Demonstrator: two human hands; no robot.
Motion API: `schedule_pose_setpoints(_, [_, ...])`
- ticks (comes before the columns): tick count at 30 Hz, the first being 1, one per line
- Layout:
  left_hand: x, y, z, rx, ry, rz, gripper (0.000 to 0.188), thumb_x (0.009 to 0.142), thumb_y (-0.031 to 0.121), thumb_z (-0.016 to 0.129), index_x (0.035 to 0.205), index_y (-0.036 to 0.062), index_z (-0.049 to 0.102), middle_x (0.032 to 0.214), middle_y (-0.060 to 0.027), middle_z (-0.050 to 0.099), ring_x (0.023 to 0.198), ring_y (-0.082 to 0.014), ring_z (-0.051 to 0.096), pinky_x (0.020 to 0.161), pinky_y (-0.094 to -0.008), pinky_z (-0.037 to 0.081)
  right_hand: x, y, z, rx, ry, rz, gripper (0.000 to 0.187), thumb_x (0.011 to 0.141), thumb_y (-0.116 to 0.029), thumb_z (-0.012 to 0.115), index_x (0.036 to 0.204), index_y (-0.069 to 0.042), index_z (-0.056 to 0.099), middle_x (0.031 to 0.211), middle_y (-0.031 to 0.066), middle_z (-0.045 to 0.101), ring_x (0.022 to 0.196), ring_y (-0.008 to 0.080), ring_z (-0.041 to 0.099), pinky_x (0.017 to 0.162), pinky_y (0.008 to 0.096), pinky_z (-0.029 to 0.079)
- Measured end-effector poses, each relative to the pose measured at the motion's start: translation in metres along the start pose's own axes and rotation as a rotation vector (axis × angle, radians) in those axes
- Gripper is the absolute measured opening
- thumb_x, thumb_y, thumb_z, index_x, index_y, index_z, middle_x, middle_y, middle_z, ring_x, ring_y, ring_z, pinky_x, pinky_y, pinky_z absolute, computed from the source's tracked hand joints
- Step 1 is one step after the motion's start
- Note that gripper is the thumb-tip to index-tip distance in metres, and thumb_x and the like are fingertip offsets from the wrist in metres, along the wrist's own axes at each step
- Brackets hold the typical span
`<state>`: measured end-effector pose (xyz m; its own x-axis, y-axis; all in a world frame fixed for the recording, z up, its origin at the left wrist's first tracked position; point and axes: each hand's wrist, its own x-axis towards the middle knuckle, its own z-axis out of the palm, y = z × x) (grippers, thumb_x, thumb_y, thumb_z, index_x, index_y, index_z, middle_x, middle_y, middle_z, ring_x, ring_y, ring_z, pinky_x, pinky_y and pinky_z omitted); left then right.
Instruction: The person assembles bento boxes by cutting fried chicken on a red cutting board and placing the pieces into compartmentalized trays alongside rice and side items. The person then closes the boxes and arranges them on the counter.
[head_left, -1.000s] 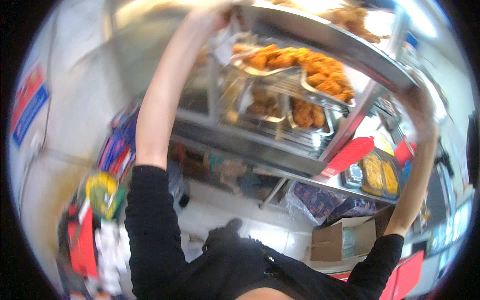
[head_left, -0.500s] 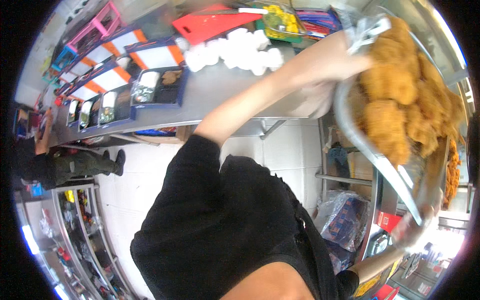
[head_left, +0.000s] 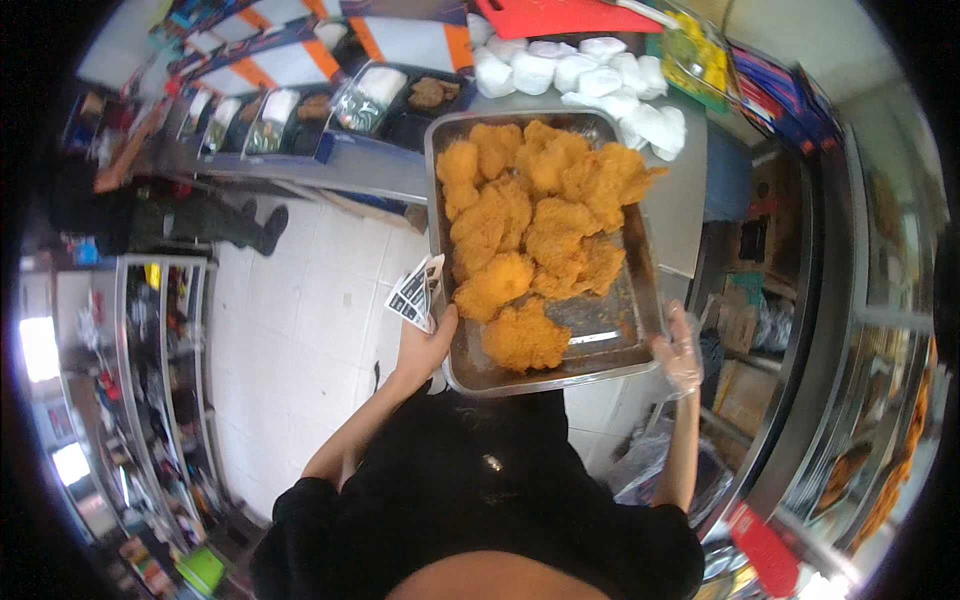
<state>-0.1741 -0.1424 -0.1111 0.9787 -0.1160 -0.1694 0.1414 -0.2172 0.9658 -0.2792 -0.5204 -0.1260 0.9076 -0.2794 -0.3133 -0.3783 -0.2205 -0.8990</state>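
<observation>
A rectangular metal tray (head_left: 612,325) of breaded fried chicken pieces (head_left: 535,225) is held out in front of my body, its far end over the steel counter's edge. At the tray's near left side my left hand (head_left: 425,345) grips the rim. Small printed sachets or slips (head_left: 415,295) stick out from the same hand; which they are I cannot tell. Clear plastic glove covers my right hand (head_left: 682,352), closed at the tray's right rim near the corner. The chicken fills the far and left parts, and the bare metal bottom shows at the near right.
White wrapped bundles (head_left: 590,75) lie on the counter beyond the tray. Open meal boxes (head_left: 375,100) line its left part. Farther back are a red board (head_left: 560,15) and a container of yellow pieces (head_left: 695,55). A co-worker (head_left: 130,170) stands left; a rack with fried pieces (head_left: 905,460) is right.
The tray has swung from my far right to in front of me and now lies flatter. Both hands have come round with it, still at its sides.
</observation>
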Motion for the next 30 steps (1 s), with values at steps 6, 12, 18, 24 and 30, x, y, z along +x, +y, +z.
schedule_pose_setpoints(6, [-0.028, -0.013, 0.057, 0.033, 0.107, -0.114, 0.050, 0.086, 0.010, 0.057, 0.131, -0.0039, 0.038, 0.122, -0.0141, 0.049, 0.114, -0.0230, 0.046, 0.099, -0.0332, 0.033, 0.067, 0.022, -0.032, -0.147, -0.119, -0.035, 0.061, 0.079, -0.009, 0.062, 0.132, 0.004, 0.036, 0.131, 0.0152, 0.044, 0.125, 0.0248, 0.039, 0.103, 0.0341, 0.030])
schedule_pose_setpoints(12, [-0.020, -0.003, 0.127, -0.055, -0.433, -0.232, 0.038, 0.092, 0.016, 0.051, 0.125, -0.0014, 0.045, 0.123, -0.0125, 0.051, 0.115, -0.0207, 0.046, 0.099, -0.0307, 0.034, 0.222, -0.004, -0.091, -0.403, -0.136, -0.351, 0.029, 0.079, -0.010, 0.061, 0.105, 0.001, 0.058, 0.096, 0.0148, 0.062, 0.094, 0.0224, 0.058, 0.081, 0.0344, 0.045])
schedule_pose_setpoints(18, [0.005, -0.006, 0.208, -0.270, -0.263, -0.074, 0.034, 0.096, 0.020, 0.045, 0.122, -0.0017, 0.045, 0.114, -0.0110, 0.053, 0.107, -0.0208, 0.048, 0.093, -0.0320, 0.037, 0.315, -0.049, -0.076, -0.756, -0.051, -0.526, 0.030, 0.075, -0.011, 0.070, 0.100, -0.001, 0.054, 0.090, 0.0132, 0.059, 0.085, 0.0212, 0.057, 0.074, 0.0334, 0.045])
schedule_pose_setpoints(24, [0.031, 0.009, 0.159, 0.040, -0.670, -0.355, 0.035, 0.098, 0.028, 0.039, 0.114, 0.0001, 0.052, 0.100, -0.0099, 0.061, 0.096, -0.0197, 0.055, 0.087, -0.0324, 0.041, 0.303, -0.071, -0.051, -0.652, 0.149, -0.515, 0.039, 0.070, -0.022, 0.076, 0.094, -0.003, 0.051, 0.086, 0.0141, 0.059, 0.079, 0.0279, 0.058, 0.069, 0.0382, 0.045])
schedule_pose_setpoints(30, [0.065, 0.083, 0.002, 0.361, -1.072, -0.248, 0.030, 0.095, 0.022, 0.042, 0.113, 0.0031, 0.056, 0.096, -0.0103, 0.065, 0.093, -0.0188, 0.060, 0.084, -0.0309, 0.045, 0.278, -0.058, -0.047, -0.616, 0.455, -0.365, 0.035, 0.072, -0.024, 0.071, 0.095, -0.001, 0.058, 0.091, 0.0195, 0.061, 0.085, 0.0348, 0.059, 0.074, 0.0420, 0.046])
